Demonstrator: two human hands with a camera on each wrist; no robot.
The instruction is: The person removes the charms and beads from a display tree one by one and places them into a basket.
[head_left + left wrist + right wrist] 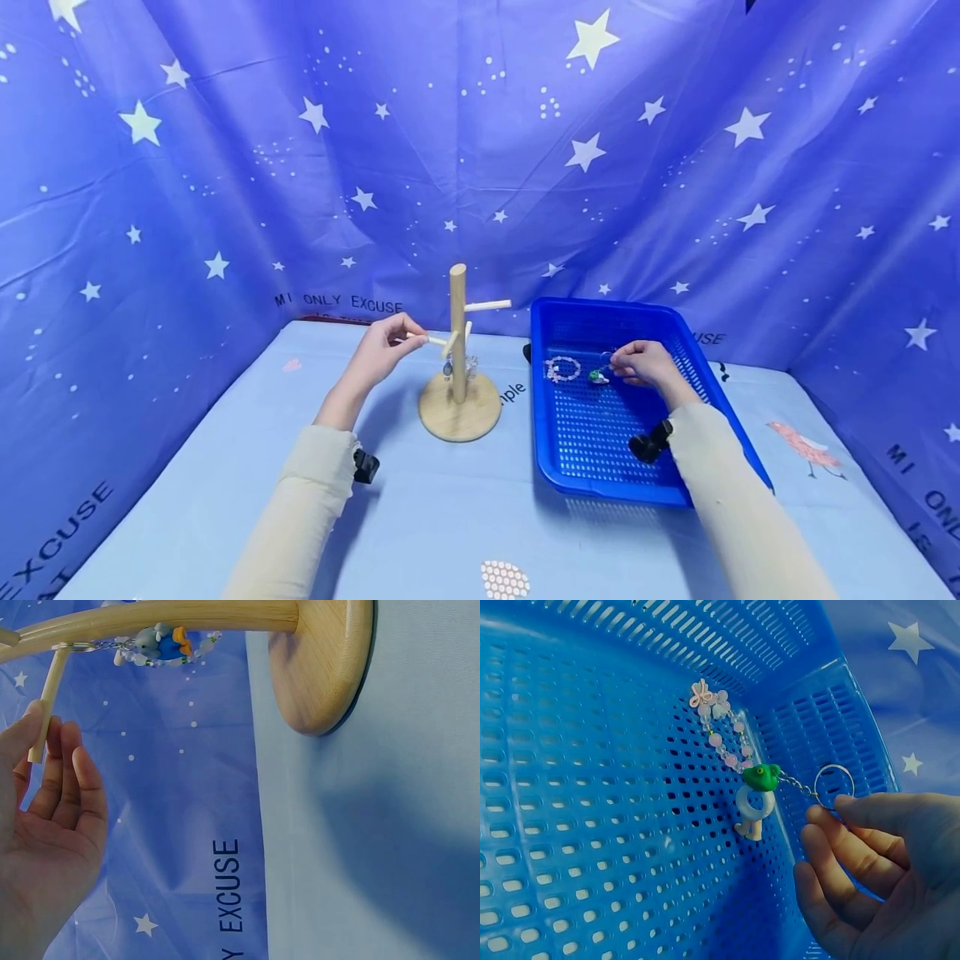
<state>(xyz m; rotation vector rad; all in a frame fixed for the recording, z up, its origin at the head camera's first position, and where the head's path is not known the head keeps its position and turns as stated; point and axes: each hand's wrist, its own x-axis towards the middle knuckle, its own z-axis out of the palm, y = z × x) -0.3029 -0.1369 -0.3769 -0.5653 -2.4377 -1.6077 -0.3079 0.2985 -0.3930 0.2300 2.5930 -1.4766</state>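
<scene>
A wooden stand with a round base and several side pegs stands on the table. My left hand pinches the end of its left peg between thumb and fingers. On the stand hang a keychain with a grey and blue figure and a clear beaded bracelet. My right hand is over the blue basket, pinching the metal ring of a keychain. From its chain dangles a green frog-headed figure with a white ring around it. Beside it in the basket lies a pink beaded bracelet.
The basket stands right of the stand, its perforated walls rising around the right hand. A light blue cloth covers the table. Behind hangs a blue curtain with stars. An upper peg points right from the post.
</scene>
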